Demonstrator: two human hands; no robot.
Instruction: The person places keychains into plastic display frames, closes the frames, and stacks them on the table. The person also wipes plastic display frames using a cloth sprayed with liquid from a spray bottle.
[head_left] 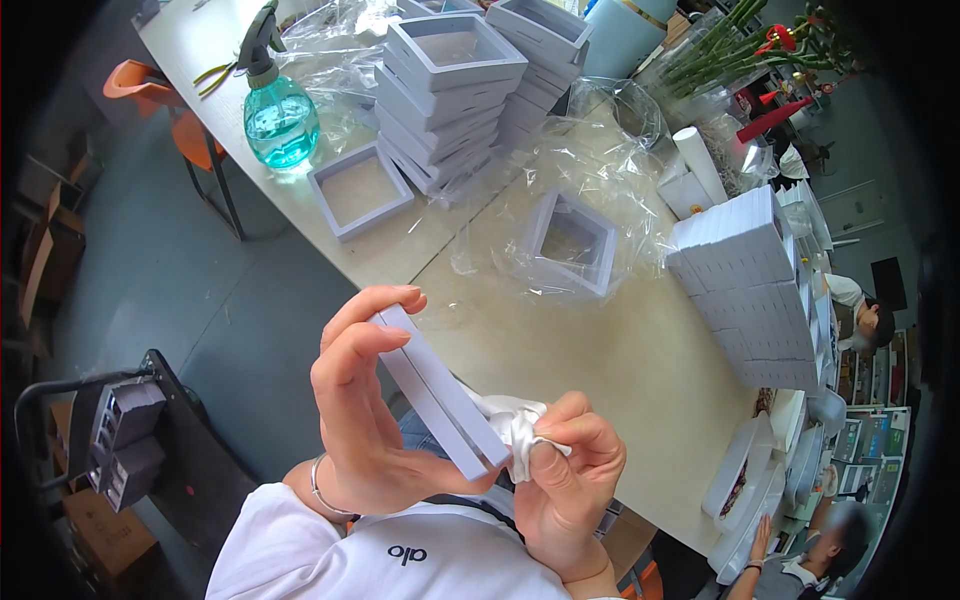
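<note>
My left hand (355, 400) grips a white box frame (440, 395) by its edges, with the thumb low and the fingers at the top. The frame is tilted so that its narrow side, with a long slot, faces me. In my right hand (575, 480) a white cloth (518, 430) is pinched and bunched against the lower end of the frame. The frame's far face is hidden. Beyond my hands, one frame (575, 245) lies in clear plastic wrap and another frame (360, 190) lies flat near the table's left edge.
Stacked frames (450, 60) stand at the back beside a spray bottle (282, 120) and pliers (215, 78). A tall block of white pieces (745, 290) and plastic trays (740, 480) line the right side. Other people sit at the far right. A trolley (190, 450) stands on the left.
</note>
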